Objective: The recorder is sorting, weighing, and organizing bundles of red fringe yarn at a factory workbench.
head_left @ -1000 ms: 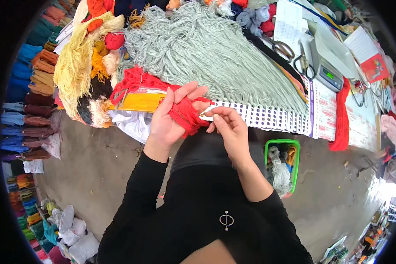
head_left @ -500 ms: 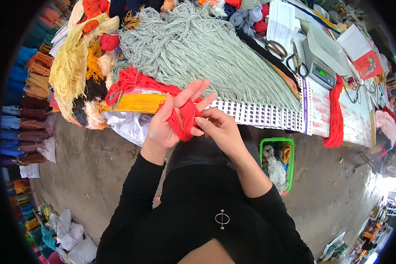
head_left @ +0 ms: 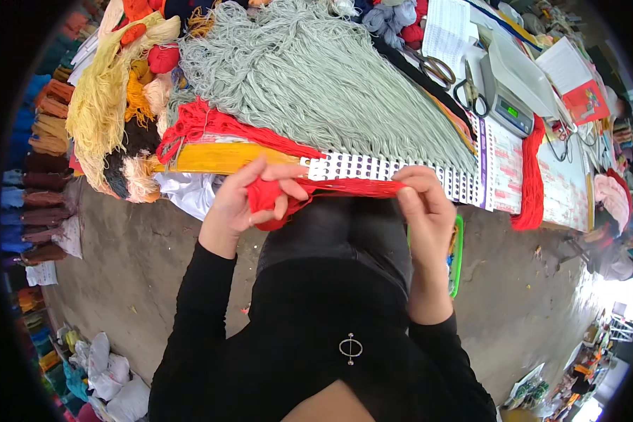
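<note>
Red yarn [head_left: 352, 187] is stretched sideways between my two hands, in front of the table's near edge. Around the fingers of my left hand [head_left: 243, 200] lies a bunched wad of it, and the fingers curl on it. The far end of the stretched strands is pinched between thumb and fingers of my right hand [head_left: 425, 200]. Just beyond my hands is a white card strip with rows of punched holes [head_left: 362, 167]. A red skein [head_left: 218, 130] lies on the table behind my left hand, next to a wide yellow strip [head_left: 218, 158].
A large spread of grey-green yarn [head_left: 316, 84] covers the table's middle. Scissors [head_left: 471, 95], a digital scale [head_left: 510, 105] and a hanging red skein [head_left: 531, 176] are at the right. Cream yarn [head_left: 105, 105] is heaped at the left. A green basket [head_left: 458, 257] stands on the floor.
My right hand has moved right and drawn the red yarn out into a taut band. My left hand has shifted left, and its spread fingers have curled in.
</note>
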The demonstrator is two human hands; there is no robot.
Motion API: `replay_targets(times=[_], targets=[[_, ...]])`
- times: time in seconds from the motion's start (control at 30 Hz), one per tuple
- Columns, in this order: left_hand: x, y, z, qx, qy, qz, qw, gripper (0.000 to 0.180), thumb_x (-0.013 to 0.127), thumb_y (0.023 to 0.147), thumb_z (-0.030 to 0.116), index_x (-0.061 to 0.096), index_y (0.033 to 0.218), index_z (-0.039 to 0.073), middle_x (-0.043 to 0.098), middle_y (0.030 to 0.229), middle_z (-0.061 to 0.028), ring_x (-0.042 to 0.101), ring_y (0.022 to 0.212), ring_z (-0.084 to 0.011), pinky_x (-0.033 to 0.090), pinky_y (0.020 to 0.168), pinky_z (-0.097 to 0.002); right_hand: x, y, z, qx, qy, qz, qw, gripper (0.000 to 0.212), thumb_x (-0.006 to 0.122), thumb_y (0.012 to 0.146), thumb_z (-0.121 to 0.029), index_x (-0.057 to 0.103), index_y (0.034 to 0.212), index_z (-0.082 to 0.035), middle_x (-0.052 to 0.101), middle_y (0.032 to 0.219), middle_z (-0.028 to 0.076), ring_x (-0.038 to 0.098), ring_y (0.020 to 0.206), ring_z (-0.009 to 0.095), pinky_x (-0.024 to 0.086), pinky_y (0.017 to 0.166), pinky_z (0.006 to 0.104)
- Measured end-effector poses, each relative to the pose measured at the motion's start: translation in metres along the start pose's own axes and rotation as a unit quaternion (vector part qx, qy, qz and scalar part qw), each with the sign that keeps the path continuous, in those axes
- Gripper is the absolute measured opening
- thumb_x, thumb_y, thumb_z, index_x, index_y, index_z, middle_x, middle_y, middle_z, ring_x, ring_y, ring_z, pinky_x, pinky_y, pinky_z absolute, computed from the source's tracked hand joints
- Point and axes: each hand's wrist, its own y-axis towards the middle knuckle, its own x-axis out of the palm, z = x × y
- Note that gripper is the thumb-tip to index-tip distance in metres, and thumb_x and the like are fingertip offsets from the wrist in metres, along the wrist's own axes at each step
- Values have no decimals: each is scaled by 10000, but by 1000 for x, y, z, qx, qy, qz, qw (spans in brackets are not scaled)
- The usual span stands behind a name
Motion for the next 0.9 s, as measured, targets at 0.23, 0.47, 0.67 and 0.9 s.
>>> replay_targets(times=[0.23, 0.47, 0.67, 0.9], targets=[[18, 1, 4, 121, 274, 238, 924, 560, 215, 987, 379, 471, 1231, -55, 626, 995, -144, 612, 794, -163, 408, 479, -180, -14, -10, 0, 102, 131, 15, 986, 102, 521, 905, -71, 563, 897, 22, 612, 822, 67, 558, 762, 112, 440, 723, 234], [22, -9, 13, 196, 273, 183, 924, 631, 177, 976, 450, 515, 1163, -50, 585, 813, -111, 558, 657, -130, 385, 446, -197, -55, -15, -7, 0, 186, 141, 972, 152, 459, 919, -90, 518, 809, -4, 551, 1122, 162, 538, 998, 202, 424, 892, 340], [42, 3, -7, 103, 207, 76, 970, 734, 151, 943, 540, 462, 1213, -67, 587, 810, -151, 585, 599, -164, 406, 395, -196, 25, -9, 10, 102, 277, -110, 949, 126, 447, 917, -71, 535, 900, 17, 562, 1139, 191, 605, 789, 178, 486, 724, 302], [56, 8, -5, 92, 263, 97, 955, 694, 161, 955, 513, 450, 1236, -52, 575, 853, -110, 554, 618, -119, 391, 441, -172, 56, -10, 13, 160, 203, -194, 946, 139, 514, 928, -138, 529, 913, 0, 597, 841, 50, 539, 677, 75, 421, 597, 201]])
